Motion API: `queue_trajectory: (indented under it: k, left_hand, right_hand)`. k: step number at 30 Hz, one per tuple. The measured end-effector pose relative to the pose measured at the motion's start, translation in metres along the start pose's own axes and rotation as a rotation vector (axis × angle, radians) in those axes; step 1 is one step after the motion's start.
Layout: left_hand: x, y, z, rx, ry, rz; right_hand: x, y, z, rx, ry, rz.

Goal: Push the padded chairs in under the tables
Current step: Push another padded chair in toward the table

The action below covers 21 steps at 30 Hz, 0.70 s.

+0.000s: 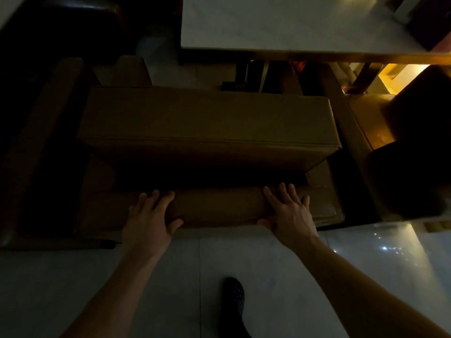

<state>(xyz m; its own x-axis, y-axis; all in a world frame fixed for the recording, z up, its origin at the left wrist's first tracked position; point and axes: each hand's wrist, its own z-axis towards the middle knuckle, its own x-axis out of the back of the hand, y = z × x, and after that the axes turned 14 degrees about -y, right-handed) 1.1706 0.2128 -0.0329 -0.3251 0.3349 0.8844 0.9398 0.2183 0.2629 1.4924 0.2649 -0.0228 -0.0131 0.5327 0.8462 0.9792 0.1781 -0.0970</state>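
Observation:
A brown padded chair (207,118) stands right below me in dim light, its thick seat cushion toward the table and its padded backrest top (217,207) nearest me. My left hand (150,215) grips the backrest top at its left part, fingers over the far side and thumb on the near side. My right hand (289,212) holds the same backrest near its right end in the same way. A pale-topped table (280,25) with a wooden edge stands beyond the chair; the seat's front edge sits short of it.
Another padded chair (380,128) stands to the right, and a dark chair (48,147) to the left. A second dark seat (61,23) is at the far left. Table legs (244,74) show under the tabletop. Glossy pale floor tiles (170,289) and my dark shoe (234,296) are below.

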Motion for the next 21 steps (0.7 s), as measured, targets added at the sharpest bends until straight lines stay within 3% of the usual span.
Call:
queue_trajectory:
  k: [21]
  left_hand:
    - [0.015,0.017,0.024,-0.014,-0.044,0.061]
  right_hand:
    - [0.016,0.011,0.028,-0.030,-0.035,-0.026]
